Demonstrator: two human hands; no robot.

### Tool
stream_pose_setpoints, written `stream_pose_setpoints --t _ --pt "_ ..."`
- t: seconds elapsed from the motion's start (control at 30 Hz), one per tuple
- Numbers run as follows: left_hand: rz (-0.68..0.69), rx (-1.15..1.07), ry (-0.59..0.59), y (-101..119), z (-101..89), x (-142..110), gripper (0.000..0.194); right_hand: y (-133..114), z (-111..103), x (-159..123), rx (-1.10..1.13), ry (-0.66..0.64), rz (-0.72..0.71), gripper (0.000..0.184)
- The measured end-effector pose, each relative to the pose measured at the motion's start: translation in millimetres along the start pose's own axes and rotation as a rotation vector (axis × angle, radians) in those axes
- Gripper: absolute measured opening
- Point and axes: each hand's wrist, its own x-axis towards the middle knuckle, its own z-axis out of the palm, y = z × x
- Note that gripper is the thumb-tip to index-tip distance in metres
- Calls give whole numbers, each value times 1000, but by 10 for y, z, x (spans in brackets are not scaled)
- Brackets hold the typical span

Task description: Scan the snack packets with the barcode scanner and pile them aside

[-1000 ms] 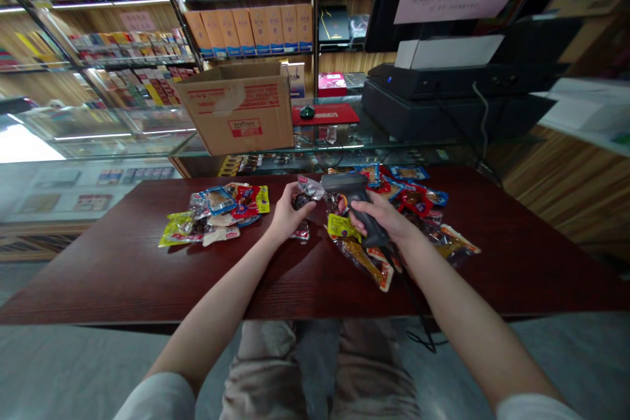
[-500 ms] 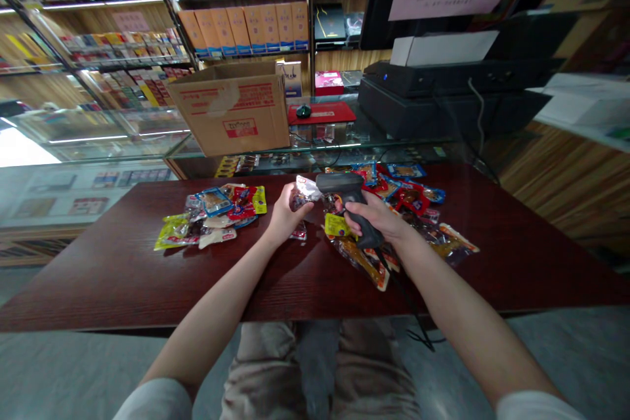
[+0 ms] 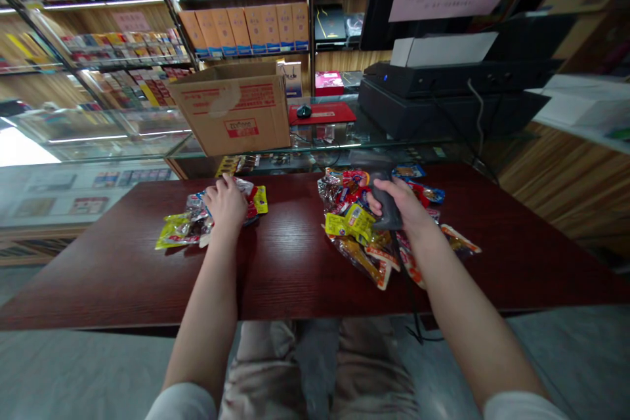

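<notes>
The left hand [image 3: 226, 205] is down on top of the left pile [image 3: 197, 220] of shiny snack packs. Its fingers bend over the packs and hide the middle of the pile. I cannot tell if the fingers are pinching a pack or just touching one. A yellow pack [image 3: 173, 231] sticks out to the left of this hand, closer to the person. A smaller yellow pack [image 3: 261, 199] peeks out just to the right of the hand.

The right hand [image 3: 406, 207] is wrapped tight around the handle of a dark scanner [image 3: 392, 215]. The scanner's top end is blurry. The scanner is over the right pile [image 3: 361, 259] of snack packs, and I cannot tell if it touches them. Two bright packs, yellow-green [image 3: 359, 223], lie just left of the scanner's handle. Clear packs with brown food in them lie nearer to the person. More packs poke out on the far side and to the right of the right hand. A black cord [image 3: 404, 273] hangs from the scanner over the near edge of the tabletop [image 3: 285, 262]. The two piles lie well apart, with dark red wood between them.
</notes>
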Motion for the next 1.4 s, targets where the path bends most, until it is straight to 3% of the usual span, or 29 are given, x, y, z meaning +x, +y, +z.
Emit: stream_pose_setpoints --t 0.1,0.17,0.23,0.33,0.47,0.53,0.7,0.9,1.0,1.13,1.2,1.27,1.33,1.4 --pt "-22 -37 120 -51 28 6 49 -38 -96 32 -7 79 -1 28" --pt "56 -120 184 1 56 -13 42 -32 -162 67 -11 129 -20 28" --pt "178 -210 170 138 107 -64 34 -14 -215 97 -20 155 -23 29" --pt "361 -373 -28 468 267 -216 36 7 -249 112 -43 133 48 30" --pt "458 -622 -389 854 563 -450 57 29 -218 98 -43 113 101 28" --pt "539 -633 -441 924 666 -512 60 46 -193 95 -47 114 116 26" --pt "623 -613 -485 890 737 -519 41 95 -152 115 -60 68 118 27" --pt "536 -775 -464 884 727 -465 28 132 -168 135 -45 70 105 30" --pt "324 -867 -388 804 730 -368 22 122 -177 126 -66 64 120 28" --pt "91 -827 -298 600 727 -190 23 103 -156 114 -61 57 132 28" --pt "41 -853 -374 508 706 -124 32 107 -138 113 -61 59 130 29" --pt "38 -901 -545 443 667 -93 35 118 -124 115 -69 51 139 29" --pt "77 -917 -738 405 616 -93 29 131 -115 116 -75 41 146 30" --pt "98 -934 -835 385 568 -112 22 138 -110 112 -85 32 155 30"
